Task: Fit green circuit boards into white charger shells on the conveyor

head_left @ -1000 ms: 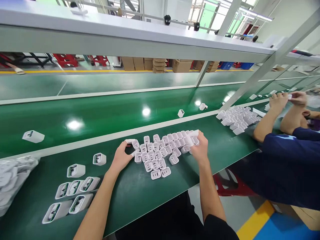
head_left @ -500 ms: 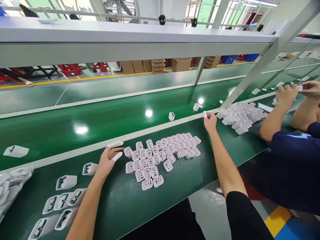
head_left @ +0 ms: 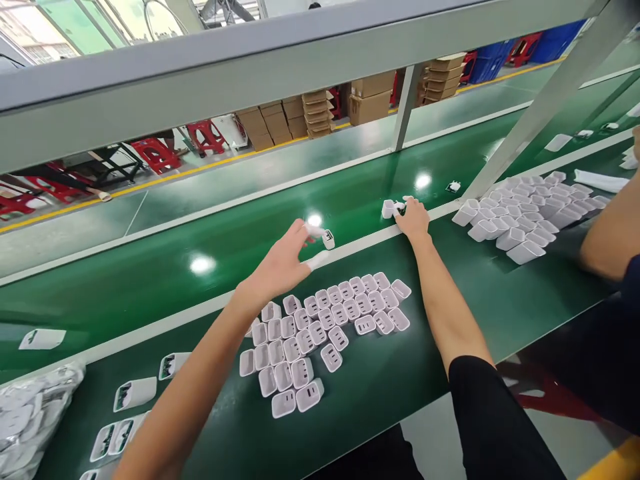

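My left hand [head_left: 286, 261] reaches over the green belt with white covers on its thumb and forefinger. Those two fingers are apart, on either side of a small white housing [head_left: 328, 239] with dark parts inside; whether they touch it I cannot tell. Further right, my right hand [head_left: 415, 217] is at the belt's near edge, thumb and finger closed about a small dark-and-white part [head_left: 401, 207], mostly hidden. A white housing [head_left: 387, 209] lies just left of these fingertips. Several open white housings with slots [head_left: 301, 341] stand in rows on the green table below my hands.
More empty-looking white housings [head_left: 511, 212] are grouped at the right, near a co-worker's arm [head_left: 611, 223]. Filled housings [head_left: 135, 393] and a plastic bag of white pieces [head_left: 37, 410] lie at the left. A slanted metal post [head_left: 530, 127] rises beyond the belt edge.
My left hand has moved right and forward, from beside the rows to over the belt. My right hand has gone forward to the part on the belt. The view has tilted down.
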